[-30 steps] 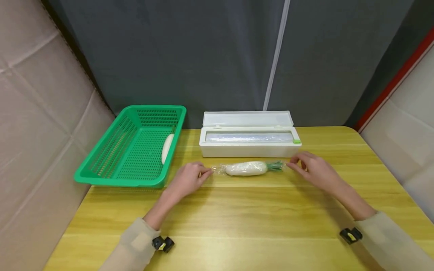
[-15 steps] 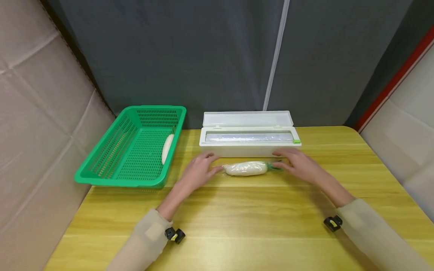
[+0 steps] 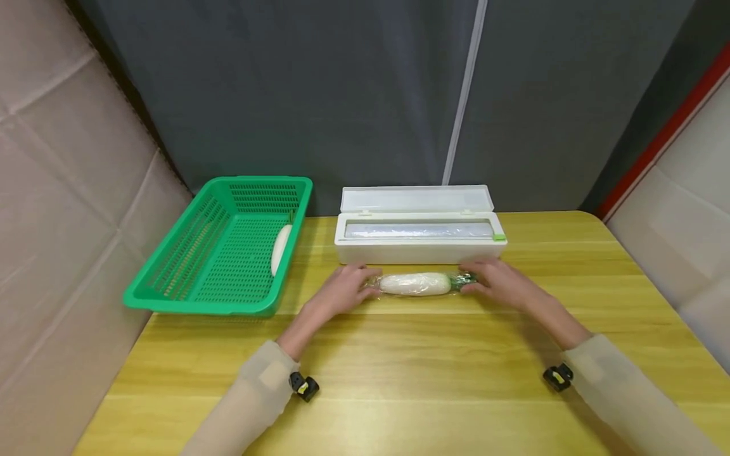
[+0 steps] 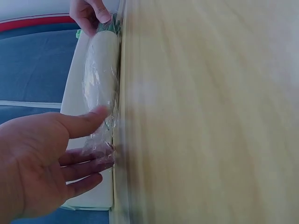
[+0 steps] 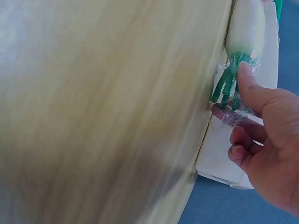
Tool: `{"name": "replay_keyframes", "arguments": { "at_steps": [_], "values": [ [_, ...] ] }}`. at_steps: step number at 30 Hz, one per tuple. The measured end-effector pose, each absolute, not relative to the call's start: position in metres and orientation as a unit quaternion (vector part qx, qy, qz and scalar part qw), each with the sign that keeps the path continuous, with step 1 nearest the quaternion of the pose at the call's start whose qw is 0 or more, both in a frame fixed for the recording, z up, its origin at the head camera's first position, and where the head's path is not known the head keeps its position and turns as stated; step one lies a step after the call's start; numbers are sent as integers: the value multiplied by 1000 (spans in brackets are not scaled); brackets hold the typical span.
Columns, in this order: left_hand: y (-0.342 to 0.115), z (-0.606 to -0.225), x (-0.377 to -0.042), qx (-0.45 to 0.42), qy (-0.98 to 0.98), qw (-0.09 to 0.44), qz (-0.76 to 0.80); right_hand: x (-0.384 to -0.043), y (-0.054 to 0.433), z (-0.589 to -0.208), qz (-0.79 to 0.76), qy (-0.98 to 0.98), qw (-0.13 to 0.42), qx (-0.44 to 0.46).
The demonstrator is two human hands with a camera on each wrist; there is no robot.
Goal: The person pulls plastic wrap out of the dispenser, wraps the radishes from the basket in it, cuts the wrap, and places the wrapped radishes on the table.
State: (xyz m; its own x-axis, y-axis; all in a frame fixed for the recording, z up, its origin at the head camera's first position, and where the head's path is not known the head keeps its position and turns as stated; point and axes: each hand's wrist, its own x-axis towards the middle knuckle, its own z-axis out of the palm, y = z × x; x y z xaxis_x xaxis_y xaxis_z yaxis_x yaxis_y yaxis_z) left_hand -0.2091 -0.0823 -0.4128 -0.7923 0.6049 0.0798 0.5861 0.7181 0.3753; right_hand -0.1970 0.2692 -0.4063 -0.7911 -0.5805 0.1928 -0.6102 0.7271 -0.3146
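Note:
A white radish (image 3: pixel 415 284) with green stems lies sideways on the table, wrapped in clear cling film. My left hand (image 3: pixel 342 292) holds its left end. In the left wrist view the thumb lies over the loose film (image 4: pixel 99 140) and the other fingers reach under it. At the other end my right hand (image 3: pixel 502 284) grips the film-covered green stems (image 5: pixel 231 86), thumb on top and index finger beneath. Just behind the radish stands a white cling film dispenser (image 3: pixel 422 254), its lid raised and a roll of film inside.
A green plastic basket (image 3: pixel 134 297) stands at the left of the table (image 3: pixel 399 367), with another white radish (image 3: pixel 279 250) against its right side. A dark grey curtain (image 3: pixel 313 95) hangs behind the table. Pale padded walls flank both sides.
Both hands let go of the outer film tips and moved inward to the radish's ends. The film ends are now gathered closer in. The basket and dispenser stay put.

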Motion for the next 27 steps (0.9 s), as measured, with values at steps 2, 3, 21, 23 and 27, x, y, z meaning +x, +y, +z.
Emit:
{"name": "replay_keyframes", "arguments": {
  "at_steps": [2, 3, 21, 23, 27],
  "values": [
    [-82, -413, -209, 320, 928, 25, 190, -196, 269, -406, 176, -931, 36, 319],
    [-82, -413, -209, 320, 928, 27, 187, -196, 269, -406, 173, -931, 34, 320],
    [-92, -404, -201, 286, 909, 53, 297, -168, 273, -381, 330, -915, 11, 233],
    [-95, -402, -199, 292, 897, 54, 328, -165, 275, -379, 336, -909, 57, 240],
    [-99, -398, -195, 297, 873, 49, 384, -160, 277, -375, 345, -897, 129, 243]
  ]
}}
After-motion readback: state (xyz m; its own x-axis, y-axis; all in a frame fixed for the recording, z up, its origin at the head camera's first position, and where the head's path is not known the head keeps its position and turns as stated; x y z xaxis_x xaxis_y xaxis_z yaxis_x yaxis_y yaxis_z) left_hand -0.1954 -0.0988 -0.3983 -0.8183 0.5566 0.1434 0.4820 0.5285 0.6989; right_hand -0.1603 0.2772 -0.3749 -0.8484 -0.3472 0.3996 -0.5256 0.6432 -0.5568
